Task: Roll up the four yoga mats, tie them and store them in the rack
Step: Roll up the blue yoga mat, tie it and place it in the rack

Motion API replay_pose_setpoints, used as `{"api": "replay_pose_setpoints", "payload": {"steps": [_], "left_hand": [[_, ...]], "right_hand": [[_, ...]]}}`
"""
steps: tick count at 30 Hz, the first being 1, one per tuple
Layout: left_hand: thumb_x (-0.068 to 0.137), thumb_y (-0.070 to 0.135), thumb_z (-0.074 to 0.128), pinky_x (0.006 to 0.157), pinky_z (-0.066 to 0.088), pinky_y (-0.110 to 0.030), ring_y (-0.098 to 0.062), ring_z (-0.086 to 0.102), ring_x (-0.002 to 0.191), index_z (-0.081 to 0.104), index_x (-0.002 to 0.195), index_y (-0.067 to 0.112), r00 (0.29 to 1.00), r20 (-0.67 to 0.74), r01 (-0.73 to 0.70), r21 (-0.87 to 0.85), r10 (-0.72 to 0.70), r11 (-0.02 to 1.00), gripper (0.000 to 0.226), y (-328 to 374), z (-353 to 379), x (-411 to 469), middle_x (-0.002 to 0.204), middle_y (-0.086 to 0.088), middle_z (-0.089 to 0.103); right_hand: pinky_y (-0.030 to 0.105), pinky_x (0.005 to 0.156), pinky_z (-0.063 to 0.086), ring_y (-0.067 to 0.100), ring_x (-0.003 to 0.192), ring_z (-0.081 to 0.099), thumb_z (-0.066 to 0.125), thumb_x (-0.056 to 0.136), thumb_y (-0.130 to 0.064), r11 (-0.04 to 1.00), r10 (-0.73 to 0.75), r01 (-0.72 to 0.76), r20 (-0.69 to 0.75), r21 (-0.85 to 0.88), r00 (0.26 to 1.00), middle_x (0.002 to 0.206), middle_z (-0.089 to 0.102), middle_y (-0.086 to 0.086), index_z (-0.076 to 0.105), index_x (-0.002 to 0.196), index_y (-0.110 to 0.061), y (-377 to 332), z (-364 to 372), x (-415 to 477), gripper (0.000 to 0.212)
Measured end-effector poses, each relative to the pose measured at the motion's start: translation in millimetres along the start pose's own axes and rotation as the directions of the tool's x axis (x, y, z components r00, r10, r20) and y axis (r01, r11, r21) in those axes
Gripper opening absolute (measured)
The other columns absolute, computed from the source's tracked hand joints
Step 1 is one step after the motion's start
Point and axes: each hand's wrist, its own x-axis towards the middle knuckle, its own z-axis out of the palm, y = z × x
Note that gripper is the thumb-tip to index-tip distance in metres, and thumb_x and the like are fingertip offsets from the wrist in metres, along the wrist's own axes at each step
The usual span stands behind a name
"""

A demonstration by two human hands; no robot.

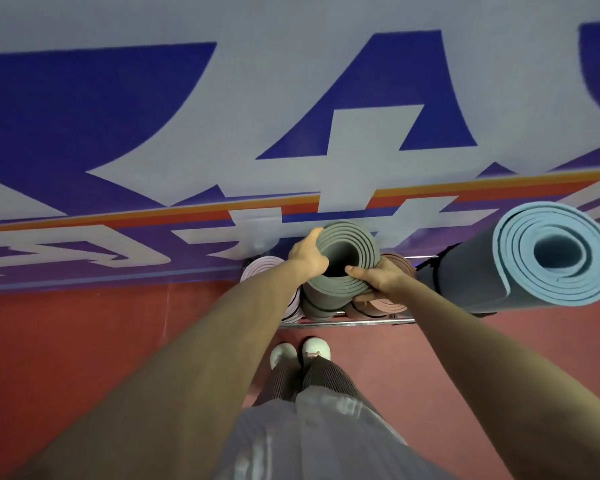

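- Currently left hand [307, 252] and right hand [378, 278] clasp the grey mat [343, 244], upright in the rack [343, 322].
- Risk: uneven release tips it out of the rack.

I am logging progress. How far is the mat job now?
Done: the lilac mat, brown mat and blue mat stand rolled in the rack. In hand: left hand and right hand grip the rolled grey mat. Left: probably only to seat it and let go.

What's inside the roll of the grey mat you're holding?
Only a dark hollow core shows inside the grey mat, with nothing visible in it. The left hand and right hand grip its rim, covering parts of it; the core's bottom is lost in shadow.
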Motion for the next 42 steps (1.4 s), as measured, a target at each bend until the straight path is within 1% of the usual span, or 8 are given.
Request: {"api": "replay_pose_setpoints", "payload": {"steps": [7,10,15,19,24,30,33,42], "left_hand": [[0.089,0.008,0.055,0.080,0.039,-0.032,-0.034,0.054,0.115,0.017,0.150,0.027,0.999,0.023,0.030,0.105,-0.033,0.994,0.074,-33.9,21.6,2.9,0.128,-0.017,0.055],[0.090,0.009,0.056,0.077,0.039,-0.033,-0.034,0.056,0.110,0.014,0.150,0.028,0.999,0.010,0.039,0.121,-0.041,0.992,0.076,-41.5,28.6,12.2,0.123,-0.017,0.058],[0.089,0.000,0.054,0.073,0.048,-0.035,-0.026,0.058,0.082,-0.003,0.152,0.034,1.000,-0.002,0.013,0.087,-0.012,0.996,0.091,-45.0,31.7,19.5,0.099,-0.016,0.060],[0.087,-0.002,0.054,0.091,0.047,-0.040,-0.033,0.055,0.112,0.008,0.151,0.036,0.999,-0.050,-0.017,0.097,0.022,0.995,0.088,-54.9,43.9,25.5,0.134,-0.015,0.047],[0.085,0.001,0.058,0.093,0.047,-0.043,-0.033,0.055,0.112,0.015,0.150,0.035,0.997,-0.066,-0.016,0.144,0.025,0.989,0.084,-67.1,58.9,36.3,0.129,-0.014,0.053],[0.090,0.018,0.057,0.073,0.046,-0.038,-0.033,0.061,0.103,0.012,0.149,0.040,0.988,-0.151,0.046,0.434,0.023,0.900,0.078,-75.1,65.7,49.8,0.123,-0.006,0.058],[0.089,0.022,0.059,0.083,0.042,-0.034,-0.026,0.056,0.109,0.012,0.151,0.039,0.989,-0.145,0.064,0.541,0.017,0.838,0.079,-87.1,73.4,52.1,0.117,-0.003,0.063],[0.092,0.022,0.059,0.094,0.038,-0.039,-0.028,0.040,0.126,0.004,0.151,0.036,1.000,-0.002,0.023,0.568,-0.027,0.823,0.082,-89.0,65.9,62.1,0.132,-0.006,0.053]], "right_hand": [[0.043,0.066,0.059,0.031,0.096,0.063,0.076,0.079,-0.017,0.999,0.018,-0.021,-0.070,-0.048,0.997,0.111,0.061,0.016,0.047,0.117,-0.008,28.2,14.5,10.9,0.048],[0.052,0.089,0.052,0.033,0.110,0.057,0.084,0.066,-0.032,0.995,0.006,-0.020,-0.150,-0.094,0.989,0.126,0.056,0.015,0.039,0.133,-0.010,34.7,18.1,21.2,0.083],[0.043,0.099,0.042,0.037,0.122,0.048,0.070,0.084,-0.022,0.925,-0.147,0.061,-0.206,-0.375,0.967,0.138,0.044,0.019,0.011,0.150,-0.022,28.9,24.4,26.7,0.089],[0.044,0.101,0.040,0.038,0.126,0.044,0.068,0.085,-0.031,0.737,-0.260,0.097,-0.148,-0.669,0.954,0.149,0.025,0.018,-0.001,0.151,-0.028,35.9,29.2,36.1,0.095],[0.047,0.112,0.017,0.032,0.141,0.018,0.063,0.081,-0.054,0.432,-0.229,0.027,-0.081,-0.902,0.970,0.158,0.011,0.002,-0.010,0.150,-0.028,48.6,16.3,42.4,0.104],[0.055,0.113,-0.003,0.033,0.145,-0.007,0.057,0.084,-0.057,0.267,-0.220,0.014,-0.047,-0.964,0.974,0.160,0.000,0.004,-0.008,0.150,-0.030,46.5,9.2,65.4,0.097],[0.055,0.113,-0.004,0.032,0.145,-0.011,0.057,0.084,-0.056,0.165,-0.179,0.010,-0.020,-0.986,0.984,0.160,-0.007,0.003,-0.008,0.150,-0.030,57.3,10.4,71.8,0.097],[0.052,0.114,0.002,0.029,0.146,-0.007,0.060,0.085,-0.052,0.246,-0.128,-0.027,-0.060,-0.969,0.990,0.159,-0.009,0.002,-0.014,0.149,-0.032,66.0,13.9,75.2,0.099]]}}
